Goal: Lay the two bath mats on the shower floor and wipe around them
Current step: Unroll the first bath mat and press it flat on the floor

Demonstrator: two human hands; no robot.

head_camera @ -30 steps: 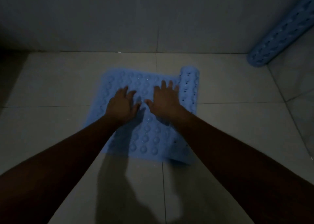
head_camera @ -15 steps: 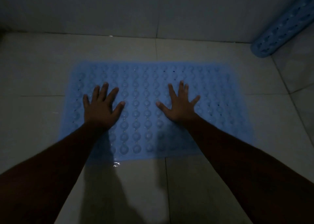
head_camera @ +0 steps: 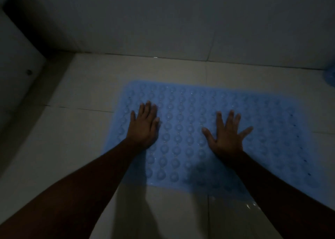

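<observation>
A blue bath mat [head_camera: 186, 122] with rows of round bumps lies flat and fully unrolled on the tiled shower floor. My left hand [head_camera: 144, 125] rests palm down near the mat's left edge, fingers mostly together. My right hand [head_camera: 226, 132] presses flat on the mat's middle with fingers spread. Neither hand holds anything. A second blue mat [head_camera: 330, 75], still rolled, shows only as a sliver at the right frame edge against the wall.
The light tiled floor [head_camera: 90, 86] runs to a tiled back wall [head_camera: 181, 21]. A dark raised ledge or threshold [head_camera: 30, 97] borders the floor on the left. A small wet glint [head_camera: 252, 205] sits by the mat's near edge.
The mat went from half rolled to fully flat. My hands spread apart across it, the left toward the left edge. My view shifted left, pushing the rolled mat almost out of frame.
</observation>
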